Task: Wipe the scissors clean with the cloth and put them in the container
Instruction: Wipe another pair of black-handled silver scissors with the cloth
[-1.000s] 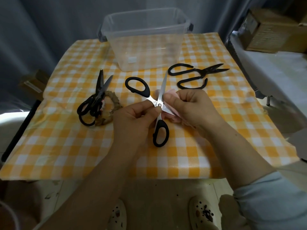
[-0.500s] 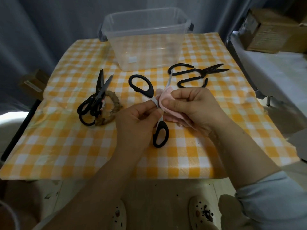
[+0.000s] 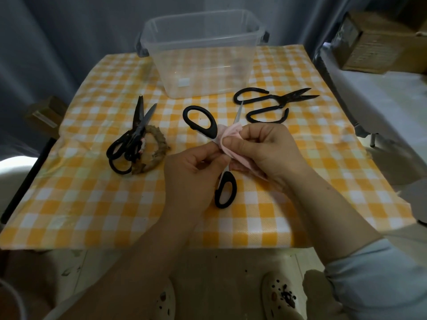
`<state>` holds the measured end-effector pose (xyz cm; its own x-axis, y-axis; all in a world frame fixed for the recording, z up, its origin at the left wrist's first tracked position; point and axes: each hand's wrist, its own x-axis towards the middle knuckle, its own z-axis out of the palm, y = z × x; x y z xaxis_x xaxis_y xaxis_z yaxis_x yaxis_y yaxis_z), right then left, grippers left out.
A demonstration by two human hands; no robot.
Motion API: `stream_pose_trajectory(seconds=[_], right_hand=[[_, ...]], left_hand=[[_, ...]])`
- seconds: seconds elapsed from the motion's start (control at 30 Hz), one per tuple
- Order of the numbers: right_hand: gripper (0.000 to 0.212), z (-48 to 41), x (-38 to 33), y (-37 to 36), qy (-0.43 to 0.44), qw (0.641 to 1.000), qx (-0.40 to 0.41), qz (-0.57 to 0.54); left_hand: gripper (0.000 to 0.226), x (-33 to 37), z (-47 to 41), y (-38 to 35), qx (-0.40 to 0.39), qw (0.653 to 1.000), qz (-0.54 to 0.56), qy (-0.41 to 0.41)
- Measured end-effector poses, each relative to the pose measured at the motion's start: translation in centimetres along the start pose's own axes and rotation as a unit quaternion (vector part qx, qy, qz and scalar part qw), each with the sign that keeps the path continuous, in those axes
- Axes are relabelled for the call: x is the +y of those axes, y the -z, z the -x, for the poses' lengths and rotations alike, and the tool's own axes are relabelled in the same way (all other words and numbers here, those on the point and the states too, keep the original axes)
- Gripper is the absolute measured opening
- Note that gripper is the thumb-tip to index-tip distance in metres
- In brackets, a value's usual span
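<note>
Black-handled scissors (image 3: 200,122) are spread wide open over the middle of the checked table. My left hand (image 3: 191,167) pinches them near the pivot. My right hand (image 3: 265,151) pinches a pink cloth (image 3: 228,139) folded round one blade; only that blade's tip sticks out beyond the cloth. The other handle loop hangs low, near the table's front. A clear plastic container (image 3: 203,54) stands empty at the back of the table.
A black pair of scissors (image 3: 134,135) lies at the left on a brown woven ring (image 3: 157,153). All-black metal shears (image 3: 272,105) lie at the right in front of the container. Cardboard boxes (image 3: 379,42) sit on a surface at far right.
My right hand has slid the pink cloth up along the blade away from the pivot, covering more of it. The scissors have shifted slightly toward the container.
</note>
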<state>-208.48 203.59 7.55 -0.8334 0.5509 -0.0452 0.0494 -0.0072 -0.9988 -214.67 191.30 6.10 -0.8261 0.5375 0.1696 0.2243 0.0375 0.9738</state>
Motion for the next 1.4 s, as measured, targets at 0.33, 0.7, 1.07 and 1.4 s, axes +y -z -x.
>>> stream_pose_trajectory(seconds=[0.33,0.7,1.07,1.4], right_hand=[[0.019,0.0,0.5,-0.3,0.016,0.998,0.006,0.062],[0.017,0.0,0.1,0.2,0.058,0.988,-0.039,0.141],[0.019,-0.3,0.2,0.2,0.063,0.975,-0.048,0.206],[0.045,-1.3,1.4,-0.6,0.069,0.961,0.135,0.23]], left_hand=[[0.02,-0.2,0.0,0.0,-0.003,1.0,-0.012,-0.001],[0.03,0.0,-0.1,0.1,0.003,1.0,0.012,0.021],[0.022,0.1,0.0,0.2,-0.004,0.999,0.021,0.025],[0.013,0.1,-0.1,-0.4,-0.011,0.999,0.027,0.044]])
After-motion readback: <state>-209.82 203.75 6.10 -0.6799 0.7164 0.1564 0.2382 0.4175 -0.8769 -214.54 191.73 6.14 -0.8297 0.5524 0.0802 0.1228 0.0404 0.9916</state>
